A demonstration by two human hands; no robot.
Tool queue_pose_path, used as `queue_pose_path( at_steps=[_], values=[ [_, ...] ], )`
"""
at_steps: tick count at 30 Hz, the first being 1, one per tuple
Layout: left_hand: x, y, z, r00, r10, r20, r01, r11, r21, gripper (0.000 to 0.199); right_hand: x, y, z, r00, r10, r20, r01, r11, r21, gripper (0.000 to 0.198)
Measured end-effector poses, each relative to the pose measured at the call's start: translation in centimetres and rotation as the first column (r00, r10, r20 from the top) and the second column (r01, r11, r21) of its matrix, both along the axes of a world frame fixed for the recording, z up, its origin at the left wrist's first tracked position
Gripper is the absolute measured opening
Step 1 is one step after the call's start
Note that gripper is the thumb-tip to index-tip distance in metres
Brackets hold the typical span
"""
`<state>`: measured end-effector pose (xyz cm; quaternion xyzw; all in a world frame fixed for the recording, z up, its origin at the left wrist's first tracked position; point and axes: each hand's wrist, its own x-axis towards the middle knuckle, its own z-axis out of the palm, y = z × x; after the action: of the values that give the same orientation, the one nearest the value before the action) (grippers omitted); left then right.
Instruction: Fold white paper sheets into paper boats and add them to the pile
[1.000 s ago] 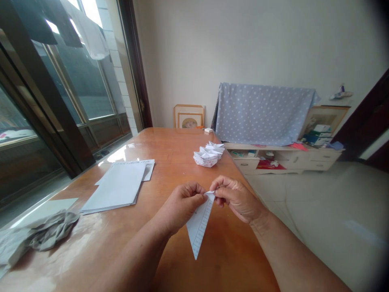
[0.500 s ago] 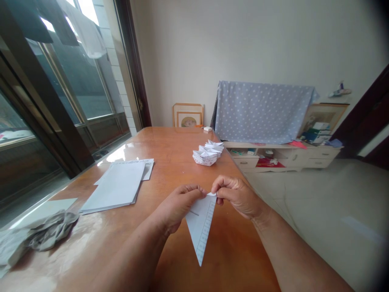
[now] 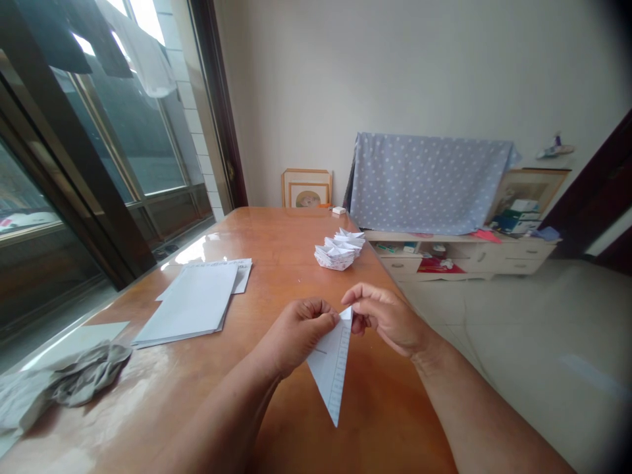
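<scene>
Between my hands hangs a folded sheet of paper (image 3: 332, 368), a narrow triangle with its point downward and a printed strip along its right side. My left hand (image 3: 306, 332) pinches it near the upper left, thumb on the front face. At the top right corner, my right hand (image 3: 382, 316) has its thumb and bent fingers closed around the tip of the paper. Beyond them on the table stands a stack of folded paper boats (image 3: 338, 251), white with pointed tops and nested together.
The brown table (image 3: 276, 240) holds a pile of flat paper sheets (image 3: 190, 303) on the left. A crumpled grey cloth (image 3: 91, 372) lies nearer me. A small white box (image 3: 338, 210) sits at the far edge. Beyond the right edge stands a low cabinet (image 3: 494, 257).
The lower point of the folded paper has swung slightly right and up. My right fingers have shifted at the top corner, where a small flap now stands upright.
</scene>
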<state>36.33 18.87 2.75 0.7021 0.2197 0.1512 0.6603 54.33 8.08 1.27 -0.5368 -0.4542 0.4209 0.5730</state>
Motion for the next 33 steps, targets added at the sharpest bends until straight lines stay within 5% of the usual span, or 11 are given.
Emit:
queue_pose_path(
  at_steps=[6,14,18,25,33],
  values=[
    [0.1,0.2,-0.4,0.998,0.056,-0.005,-0.054,0.977,0.207,0.025,-1.2,0.1,0.4,1.000,-0.008,-0.006,0.008,1.000,0.024,0.034],
    [0.3,0.0,-0.5,0.996,0.093,0.001,-0.088,0.939,0.334,0.027,-1.9,0.1,0.3,0.989,-0.065,0.134,0.056,0.996,0.071,0.030],
    [0.1,0.1,-0.2,0.994,0.105,0.005,-0.101,0.941,0.322,0.022,-1.8,0.1,0.4,0.985,-0.047,0.163,0.034,0.996,0.081,0.033],
    [0.0,0.2,0.0,0.995,0.089,0.037,-0.095,0.968,0.230,0.022,-1.4,0.2,0.3,0.997,-0.024,-0.071,0.026,0.999,0.022,0.044],
    [-0.1,0.0,0.4,0.992,0.119,0.034,-0.124,0.971,0.205,0.022,-1.7,-0.1,0.7,0.985,0.035,0.169,-0.045,0.997,0.060,0.032]
  ],
)
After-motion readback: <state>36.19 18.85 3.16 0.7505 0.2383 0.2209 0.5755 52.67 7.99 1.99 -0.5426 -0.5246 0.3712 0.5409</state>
